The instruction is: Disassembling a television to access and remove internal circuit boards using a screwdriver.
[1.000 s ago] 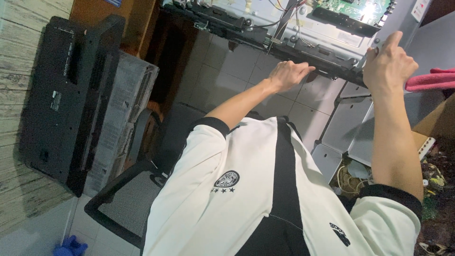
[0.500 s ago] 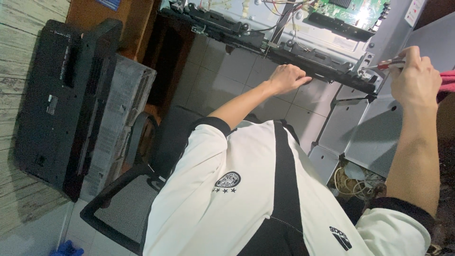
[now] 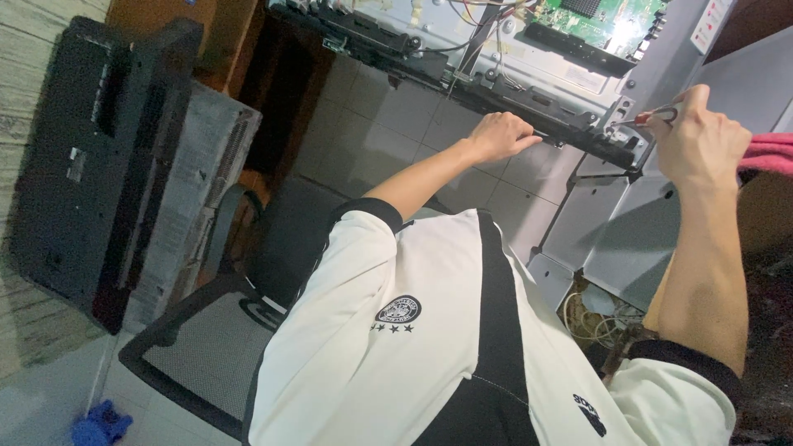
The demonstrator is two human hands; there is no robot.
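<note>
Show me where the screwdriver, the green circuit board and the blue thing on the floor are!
screwdriver (image 3: 652,116), head view, on its thin metal shaft.
green circuit board (image 3: 607,18), head view, middle of the board.
blue thing (image 3: 101,424), head view, its middle, by the chair.

The left hand (image 3: 500,135) grips the lower edge of an opened flat-screen chassis (image 3: 529,66), whose green circuit board (image 3: 611,16) shows at the top. The right hand (image 3: 698,140) holds a slim tool (image 3: 652,118) with its tip at the chassis corner. A black back cover (image 3: 91,165) leans at left, beside a black chair (image 3: 206,330).
</note>
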